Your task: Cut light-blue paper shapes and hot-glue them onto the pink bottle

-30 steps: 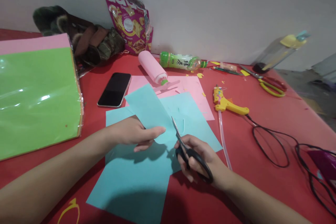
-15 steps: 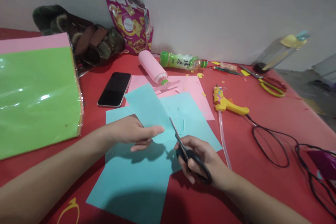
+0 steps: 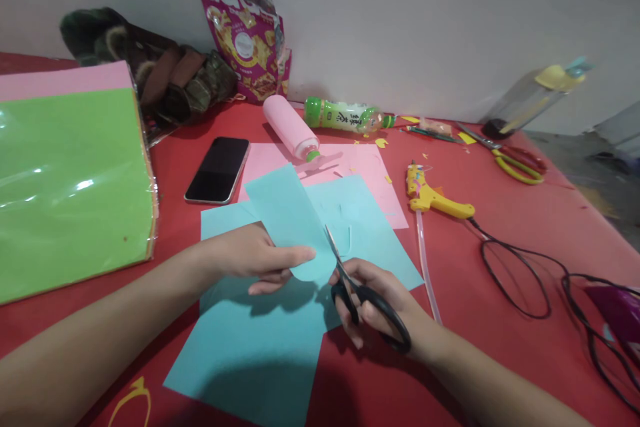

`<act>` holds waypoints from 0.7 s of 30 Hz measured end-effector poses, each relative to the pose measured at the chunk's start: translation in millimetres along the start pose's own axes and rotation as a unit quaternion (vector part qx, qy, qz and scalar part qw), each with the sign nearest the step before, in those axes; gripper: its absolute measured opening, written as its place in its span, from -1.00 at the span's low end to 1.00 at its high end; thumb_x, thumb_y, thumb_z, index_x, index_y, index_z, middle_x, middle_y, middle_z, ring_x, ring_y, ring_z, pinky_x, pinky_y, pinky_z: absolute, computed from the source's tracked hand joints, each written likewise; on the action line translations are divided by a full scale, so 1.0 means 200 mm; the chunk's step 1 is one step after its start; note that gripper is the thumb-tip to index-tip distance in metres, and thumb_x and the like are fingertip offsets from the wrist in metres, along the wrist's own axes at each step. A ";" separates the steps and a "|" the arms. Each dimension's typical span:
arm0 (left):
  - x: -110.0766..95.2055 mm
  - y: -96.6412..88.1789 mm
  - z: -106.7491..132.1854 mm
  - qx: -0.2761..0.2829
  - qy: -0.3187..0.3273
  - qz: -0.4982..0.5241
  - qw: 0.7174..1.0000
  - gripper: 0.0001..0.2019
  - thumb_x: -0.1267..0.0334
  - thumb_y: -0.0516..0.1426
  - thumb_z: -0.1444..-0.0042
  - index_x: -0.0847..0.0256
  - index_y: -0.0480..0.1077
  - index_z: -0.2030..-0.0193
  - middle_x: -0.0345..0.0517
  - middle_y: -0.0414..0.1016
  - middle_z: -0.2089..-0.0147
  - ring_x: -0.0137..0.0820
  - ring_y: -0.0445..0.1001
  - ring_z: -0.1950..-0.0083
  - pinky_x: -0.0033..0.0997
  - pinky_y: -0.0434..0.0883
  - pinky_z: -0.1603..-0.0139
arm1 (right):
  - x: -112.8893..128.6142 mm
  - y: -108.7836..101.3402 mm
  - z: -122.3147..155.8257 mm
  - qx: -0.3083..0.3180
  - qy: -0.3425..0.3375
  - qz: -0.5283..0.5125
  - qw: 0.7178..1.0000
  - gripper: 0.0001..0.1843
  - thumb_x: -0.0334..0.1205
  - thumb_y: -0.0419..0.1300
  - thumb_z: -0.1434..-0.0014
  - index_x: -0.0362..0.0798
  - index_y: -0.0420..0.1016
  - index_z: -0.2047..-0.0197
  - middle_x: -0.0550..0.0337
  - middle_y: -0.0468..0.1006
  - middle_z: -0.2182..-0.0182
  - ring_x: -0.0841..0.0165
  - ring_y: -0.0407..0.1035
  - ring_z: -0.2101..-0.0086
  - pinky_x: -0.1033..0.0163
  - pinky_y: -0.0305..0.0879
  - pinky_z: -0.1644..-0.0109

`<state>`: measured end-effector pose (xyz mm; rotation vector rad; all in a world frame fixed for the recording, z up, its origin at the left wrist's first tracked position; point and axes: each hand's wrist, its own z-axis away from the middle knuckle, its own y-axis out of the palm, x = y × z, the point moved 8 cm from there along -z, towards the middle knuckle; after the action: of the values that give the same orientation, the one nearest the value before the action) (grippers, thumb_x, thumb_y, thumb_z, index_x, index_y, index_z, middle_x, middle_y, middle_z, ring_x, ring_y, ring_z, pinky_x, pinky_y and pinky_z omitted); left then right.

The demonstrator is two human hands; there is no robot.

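Note:
My left hand (image 3: pixel 257 255) pinches a raised piece of light blue paper (image 3: pixel 290 217) just above the table. My right hand (image 3: pixel 377 303) grips black-handled scissors (image 3: pixel 357 290), blades pointing up and touching the right edge of that piece, whose lower edge is rounded. Larger light blue sheets (image 3: pixel 260 340) lie flat underneath both hands on the red table (image 3: pixel 500 240).
A pink sheet (image 3: pixel 360 170), pink bottle (image 3: pixel 290 127), green-capped drink bottle (image 3: pixel 345 117) and black phone (image 3: pixel 217 170) lie behind. A yellow glue gun (image 3: pixel 433 197) with black cord (image 3: pixel 525 273) and red-yellow scissors (image 3: pixel 515 163) are right. A wrapped green paper stack (image 3: pixel 70 180) is left.
The scissors' blades have worked slightly along the paper's edge, and the held piece has turned a little, its rounded lower edge now showing more. Both hands stay in place.

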<state>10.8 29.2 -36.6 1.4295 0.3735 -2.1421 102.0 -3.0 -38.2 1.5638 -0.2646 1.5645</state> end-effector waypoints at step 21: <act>-0.01 0.01 -0.02 -0.012 0.003 0.133 0.991 -0.54 0.01 0.07 0.04 0.20 0.02 0.78 -0.41 -0.11 0.86 -0.62 -0.01 0.85 -0.56 -0.07 0.82 | -0.01 -0.01 0.01 -0.001 0.005 -0.009 1.000 -0.55 0.06 0.16 0.00 -0.10 0.18 0.19 0.38 0.26 0.60 0.61 0.17 0.69 0.48 0.00 0.67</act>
<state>14.2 30.2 -36.7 1.3867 0.1961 -1.9129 104.1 -4.3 -41.2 1.5524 -0.2450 1.5574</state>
